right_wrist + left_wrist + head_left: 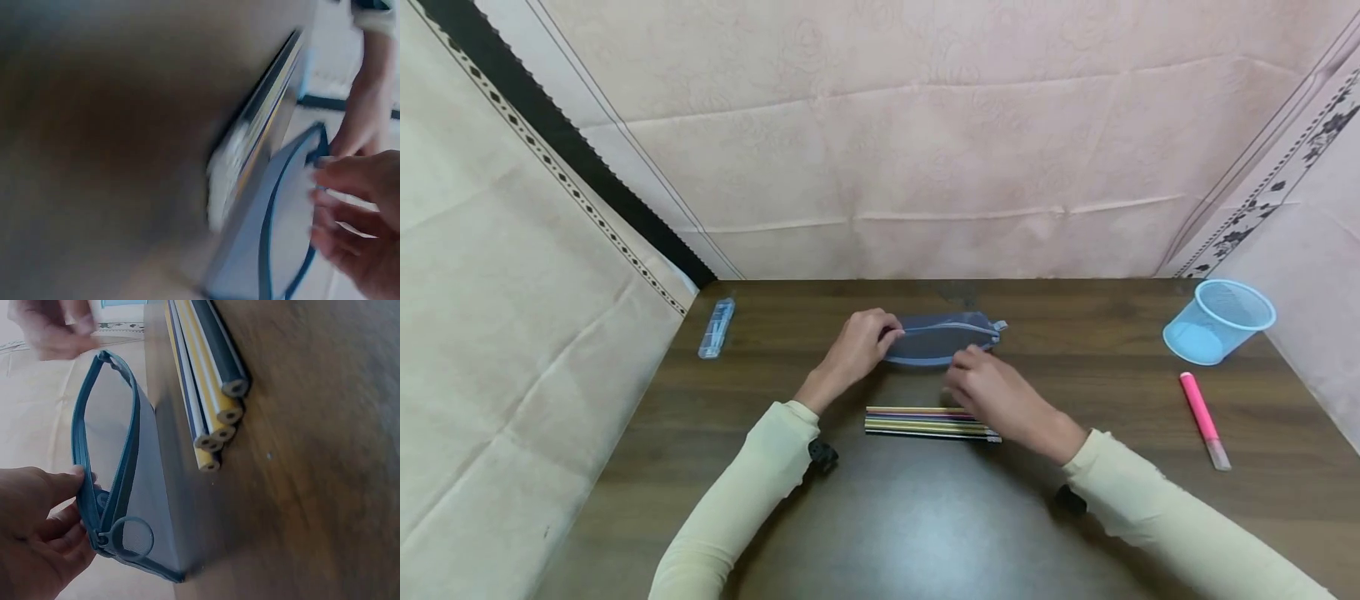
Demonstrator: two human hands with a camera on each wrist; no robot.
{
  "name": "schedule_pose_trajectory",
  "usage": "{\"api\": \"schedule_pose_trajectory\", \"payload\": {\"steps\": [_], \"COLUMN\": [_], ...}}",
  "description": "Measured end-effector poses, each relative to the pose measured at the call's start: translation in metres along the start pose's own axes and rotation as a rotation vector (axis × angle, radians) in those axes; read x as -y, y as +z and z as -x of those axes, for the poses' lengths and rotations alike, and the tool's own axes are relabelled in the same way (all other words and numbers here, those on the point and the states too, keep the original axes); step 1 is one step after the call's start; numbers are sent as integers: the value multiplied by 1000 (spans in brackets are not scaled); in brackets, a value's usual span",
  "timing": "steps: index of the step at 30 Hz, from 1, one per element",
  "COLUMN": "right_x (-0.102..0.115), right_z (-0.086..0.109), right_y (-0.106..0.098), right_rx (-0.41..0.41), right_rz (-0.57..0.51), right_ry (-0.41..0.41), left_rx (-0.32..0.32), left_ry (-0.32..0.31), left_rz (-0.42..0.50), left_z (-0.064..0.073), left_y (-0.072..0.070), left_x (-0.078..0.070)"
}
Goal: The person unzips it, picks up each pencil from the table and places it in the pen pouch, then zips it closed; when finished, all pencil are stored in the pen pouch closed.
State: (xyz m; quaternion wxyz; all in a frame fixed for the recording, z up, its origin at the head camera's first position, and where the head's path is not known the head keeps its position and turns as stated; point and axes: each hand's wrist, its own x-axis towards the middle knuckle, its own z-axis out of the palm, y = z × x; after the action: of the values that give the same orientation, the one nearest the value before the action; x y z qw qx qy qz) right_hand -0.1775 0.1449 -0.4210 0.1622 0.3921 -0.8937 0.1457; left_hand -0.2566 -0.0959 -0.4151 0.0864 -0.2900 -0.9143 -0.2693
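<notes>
A blue zippered mesh pencil pouch (932, 343) stands on the table with its mouth parted, as the left wrist view shows. My left hand (859, 340) pinches its left end by the zipper edge (84, 487), close to the round zipper pull (132, 539). My right hand (1000, 396) hovers by the pouch's right front side, fingers loosely bent and holding nothing. In the left wrist view a small gap separates that hand (56, 331) from the pouch's far end. Several pencils (925, 423) lie side by side in front of the pouch, partly beneath the right hand.
A pale blue mesh cup (1206, 329) stands at the back right, and a pink marker (1198, 408) lies in front of it. Toward the back left corner lies a small light blue clear item (717, 328). Cloth sheets (925, 150) hang behind the wooden table (850, 508).
</notes>
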Motion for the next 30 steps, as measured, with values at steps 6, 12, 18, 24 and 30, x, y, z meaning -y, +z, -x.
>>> {"api": "schedule_pose_trajectory", "payload": {"steps": [6,12,18,24,30], "right_x": [15,12,8,9,10], "right_z": [-5,-7,-11,-11,-12], "right_y": [15,21,19,20,20], "right_rx": [173,225,276,304,310], "right_rz": [-43,-55,-85,-66,-18], "right_ry": [56,62,84,103,109], "left_rx": [-1,-1,13,36,44], "left_ry": [-47,-79,-87,-91,-84], "left_rz": [28,32,24,28,29], "left_z": [-1,-1,0,1,0], "left_y": [4,6,6,7,7], "left_x": [-2,1,3,2,2]}}
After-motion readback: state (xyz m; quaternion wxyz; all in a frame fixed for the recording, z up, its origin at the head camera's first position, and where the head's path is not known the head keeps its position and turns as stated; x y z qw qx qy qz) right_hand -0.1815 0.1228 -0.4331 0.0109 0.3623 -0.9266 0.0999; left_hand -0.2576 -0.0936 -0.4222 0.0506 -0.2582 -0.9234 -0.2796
